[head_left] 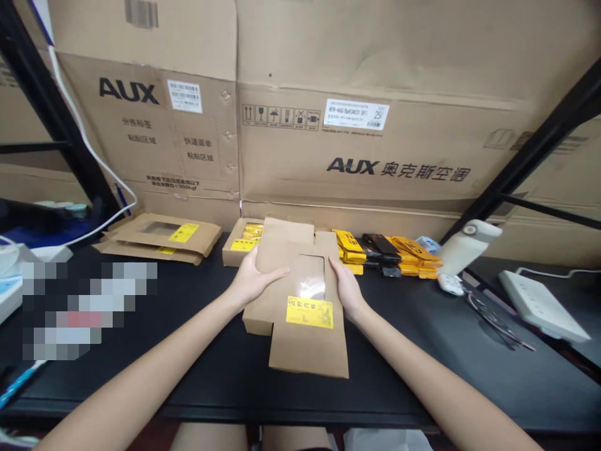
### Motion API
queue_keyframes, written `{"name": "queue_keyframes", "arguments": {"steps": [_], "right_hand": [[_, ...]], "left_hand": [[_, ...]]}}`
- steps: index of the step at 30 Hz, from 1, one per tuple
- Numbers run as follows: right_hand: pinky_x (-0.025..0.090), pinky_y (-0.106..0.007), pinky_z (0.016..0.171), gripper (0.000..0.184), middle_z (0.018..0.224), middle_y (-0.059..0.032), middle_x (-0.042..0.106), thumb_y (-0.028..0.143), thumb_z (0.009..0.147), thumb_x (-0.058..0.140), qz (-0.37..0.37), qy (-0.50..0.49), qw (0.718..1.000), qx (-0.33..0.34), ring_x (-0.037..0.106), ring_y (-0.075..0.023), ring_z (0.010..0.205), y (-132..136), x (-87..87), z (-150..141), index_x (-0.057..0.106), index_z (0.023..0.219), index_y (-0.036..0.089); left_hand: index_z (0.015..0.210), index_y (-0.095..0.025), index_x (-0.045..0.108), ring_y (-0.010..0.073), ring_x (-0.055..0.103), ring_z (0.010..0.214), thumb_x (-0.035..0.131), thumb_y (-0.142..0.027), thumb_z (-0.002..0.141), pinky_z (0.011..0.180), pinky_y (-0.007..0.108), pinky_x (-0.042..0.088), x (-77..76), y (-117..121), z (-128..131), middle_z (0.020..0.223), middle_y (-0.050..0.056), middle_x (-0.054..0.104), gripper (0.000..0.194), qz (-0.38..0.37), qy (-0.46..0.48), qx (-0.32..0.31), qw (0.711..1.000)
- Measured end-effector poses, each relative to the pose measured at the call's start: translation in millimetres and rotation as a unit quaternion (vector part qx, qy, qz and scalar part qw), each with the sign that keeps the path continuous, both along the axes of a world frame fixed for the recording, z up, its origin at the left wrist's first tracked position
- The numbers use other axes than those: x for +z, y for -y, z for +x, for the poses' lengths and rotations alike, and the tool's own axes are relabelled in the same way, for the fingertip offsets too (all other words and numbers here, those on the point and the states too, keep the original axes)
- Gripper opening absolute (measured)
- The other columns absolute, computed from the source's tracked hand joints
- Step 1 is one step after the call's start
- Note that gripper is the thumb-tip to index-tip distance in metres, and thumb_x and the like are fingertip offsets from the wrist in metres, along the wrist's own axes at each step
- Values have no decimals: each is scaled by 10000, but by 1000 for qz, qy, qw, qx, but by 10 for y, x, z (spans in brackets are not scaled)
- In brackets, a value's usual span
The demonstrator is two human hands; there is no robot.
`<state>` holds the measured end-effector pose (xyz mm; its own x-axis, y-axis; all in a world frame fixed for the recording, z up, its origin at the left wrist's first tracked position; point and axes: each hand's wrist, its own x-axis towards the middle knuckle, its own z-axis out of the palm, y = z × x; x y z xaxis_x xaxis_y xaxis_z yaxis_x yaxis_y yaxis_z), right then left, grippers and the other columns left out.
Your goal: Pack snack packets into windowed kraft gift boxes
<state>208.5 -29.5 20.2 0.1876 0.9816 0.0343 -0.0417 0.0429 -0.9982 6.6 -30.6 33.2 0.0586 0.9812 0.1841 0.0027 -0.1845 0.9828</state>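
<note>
Head view, left to right: from my end I see a white cable [123,177] looping down past stacked brown cartons [150,233] with yellow labels, on the black table [197,369]. In front of them lies something pixelated (I can't make it out). Next comes a shallow open box [233,257] with yellow packets inside, just behind the left hand [253,282]. That hand has its thumb laid flat across the windowed carton [307,354] and its fingers closed around the left side. The carton sits mid-table between both hands, tilted, yellow label toward me, its clear window above that label. The right hand [348,293] has closed on the opposite edge; how far its fingers curl beneath I can't tell. Further right lie yellow and black packets [382,250], then a pale bottle [469,245], a small white case [451,285], glasses [498,321] and a white power strip [542,304]. Behind everything stands large AUX-printed cardboard [408,144].
</note>
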Motion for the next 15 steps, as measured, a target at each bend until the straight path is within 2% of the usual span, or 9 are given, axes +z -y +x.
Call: {"name": "queue_keyframes", "arguments": {"steps": [3,9,15], "right_hand": [[500,-342,869,290,1085,-22,686,425,752,545,13,-7,999,-34,600,-251,1066,-8,11,-4,690,875,207],[473,-308,855,238,998,12,706,368,663,580,28,-49,998,-6,591,-241,1037,-6,11,-13,689,809,214],[443,-338,925,297,1066,4,688,342,667,566,58,-23,998,5,570,-247,1081,-29,-6,-1,672,915,218]], "left_hand": [[1137,-206,543,295,612,1077,801,-281,590,893,474,516,13,17,-1,1210,116,625,609,-23,12,-13,1000],[1163,-188,532,295,596,1102,798,-287,593,924,477,490,0,23,-1,1221,116,616,637,-30,15,-37,999],[1184,-179,515,297,575,1125,771,-316,635,952,472,460,-26,0,-9,1252,134,591,621,-30,-11,-37,999]]}}
